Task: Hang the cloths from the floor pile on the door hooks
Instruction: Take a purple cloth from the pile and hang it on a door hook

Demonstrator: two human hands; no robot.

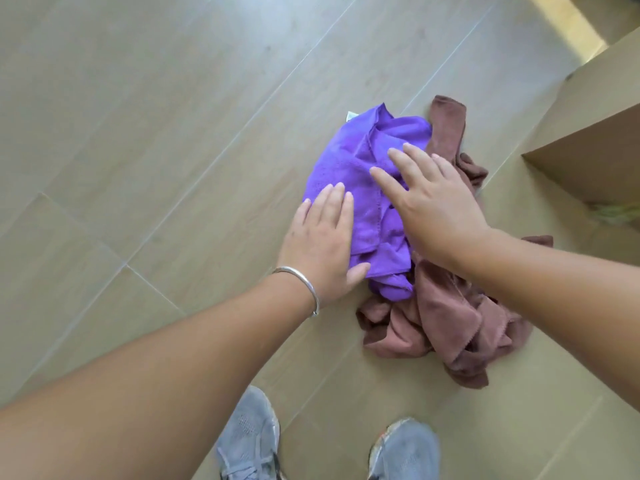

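A crumpled purple cloth (349,161) lies on top of a pile on the tiled floor, with brown cloths (446,327) bunched under and around it. My left hand (320,244), with a silver bangle on the wrist, hovers over the purple cloth's left edge, fingers straight and together. Over the cloth's right side my right hand (433,202) is spread flat with fingers apart. Neither hand holds anything. Whether the palms touch the fabric cannot be told. No door hooks are in view.
A tan wall or cabinet corner (588,126) juts in at the right, close to the pile. My two grey shoes (252,441) stand at the bottom edge. Beige floor tiles (138,133) stretch to the left and back.
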